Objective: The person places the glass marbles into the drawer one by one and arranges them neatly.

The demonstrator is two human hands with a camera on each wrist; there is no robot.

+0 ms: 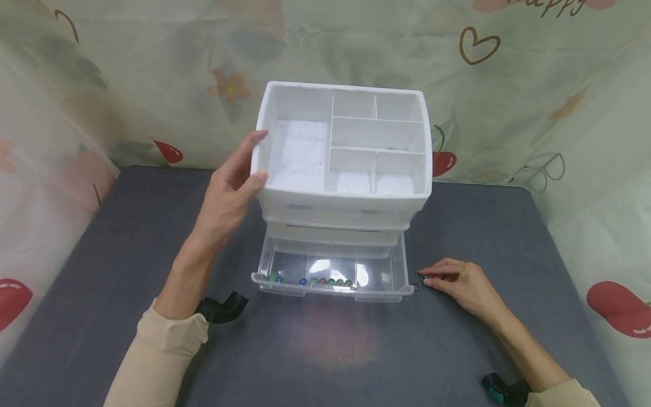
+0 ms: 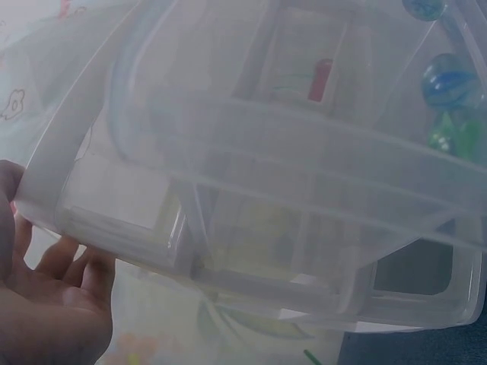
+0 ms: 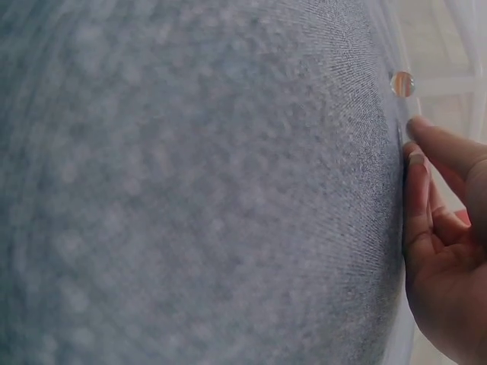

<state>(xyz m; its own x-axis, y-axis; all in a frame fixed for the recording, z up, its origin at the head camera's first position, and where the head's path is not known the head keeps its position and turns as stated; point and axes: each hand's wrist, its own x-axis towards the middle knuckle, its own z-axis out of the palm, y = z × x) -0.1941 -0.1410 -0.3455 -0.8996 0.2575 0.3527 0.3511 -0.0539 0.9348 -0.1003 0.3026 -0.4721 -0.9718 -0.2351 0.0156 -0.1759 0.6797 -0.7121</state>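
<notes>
My left hand (image 1: 229,186) grips the left wall of a white plastic storage box (image 1: 300,198), which is tilted toward me. Its clear lower drawer (image 1: 381,294) is pulled out toward me. Several glass marbles (image 1: 331,281) lie in a row along the drawer's front; in the left wrist view, a blue-swirled marble (image 2: 450,82) shows through the plastic. On the dark table to the drawer's right, my right hand (image 1: 465,282) pinches a small greenish marble, mostly hidden by the fingertips. Another marble (image 3: 402,84), with an orange stripe, lies just beside those fingertips, by the drawer's corner.
The box's top has one large compartment (image 1: 300,147) and several smaller ones. A dark grey cloth (image 1: 305,362) covers the table. Behind and on both sides hangs a printed curtain (image 1: 173,85). Black wrist devices (image 1: 222,308) sit by both forearms.
</notes>
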